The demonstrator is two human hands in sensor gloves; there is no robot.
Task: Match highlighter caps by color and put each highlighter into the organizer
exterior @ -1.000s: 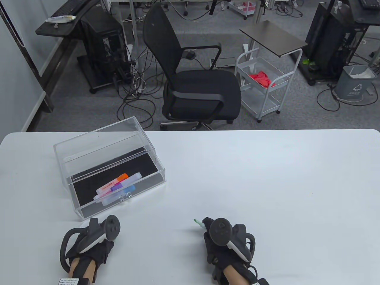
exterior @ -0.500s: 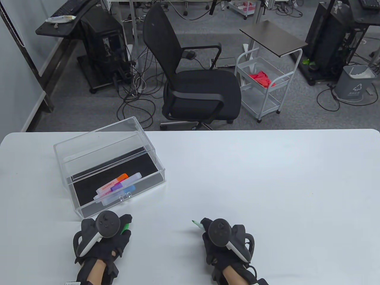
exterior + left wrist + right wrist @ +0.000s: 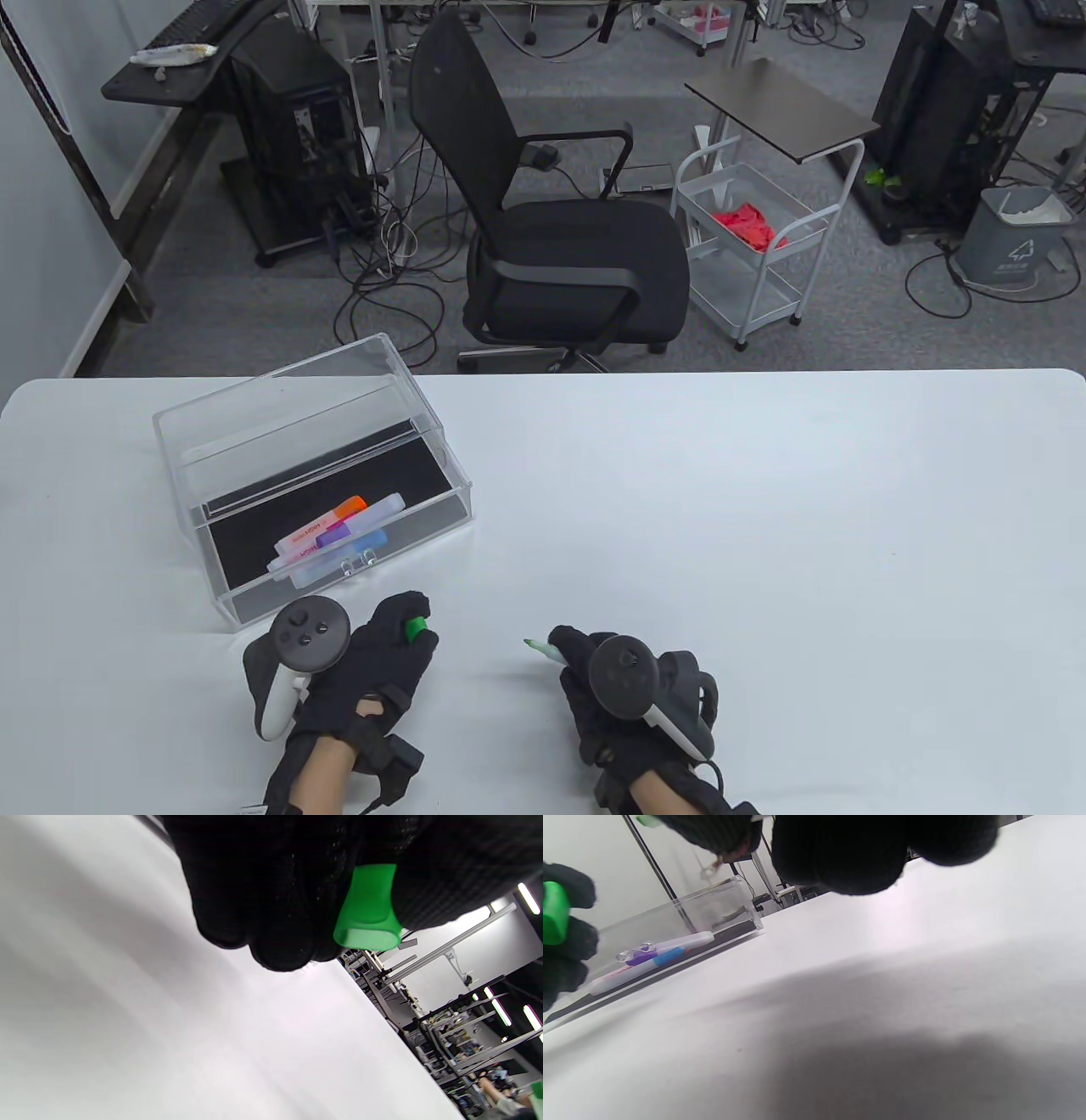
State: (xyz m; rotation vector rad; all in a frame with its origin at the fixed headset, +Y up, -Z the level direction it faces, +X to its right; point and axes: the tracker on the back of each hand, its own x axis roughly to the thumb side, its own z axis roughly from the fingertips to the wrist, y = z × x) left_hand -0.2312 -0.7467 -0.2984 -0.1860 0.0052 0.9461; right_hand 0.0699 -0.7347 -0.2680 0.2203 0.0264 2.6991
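Green plastic cap [image 3: 414, 628] sits pinched in my left hand [image 3: 365, 671], thumb on one side, fingers curled round the other. In the left wrist view the green cap's open mouth [image 3: 367, 938] pokes out below the gloved fingers [image 3: 271, 921]. I read that as deliberate: mouth exposed and turned toward the other hand so the pen tip can enter it.

Right hand [image 3: 611, 679] is curled around the uncapped green highlighter [image 3: 543, 652]. Only the white neck and green tip show past the knuckles, pointing left toward the cap. Barrel hidden inside the grip, so I cannot tell how far down it is held. Both grips clamped: left on the cap, right on the pen.

Cap and tip are near each other but apart, both above the white desk [image 3: 764, 526] at its near edge. Colours match, so my judgement is that this is the pairing step, cap about to go on.

Clear acrylic organizer box [image 3: 254, 407] with a black liner stands just beyond the left hand, its open front facing me. Capped highlighters lie inside: orange-capped [image 3: 349, 508], purple-capped [image 3: 333, 535], blue-capped [image 3: 363, 545], bunched and overlapping near the front lip. Likely placed there because that is the shortest reach.

The green pen looks like the last one outstanding. After capping, a short carry up-left should land it beside the others.
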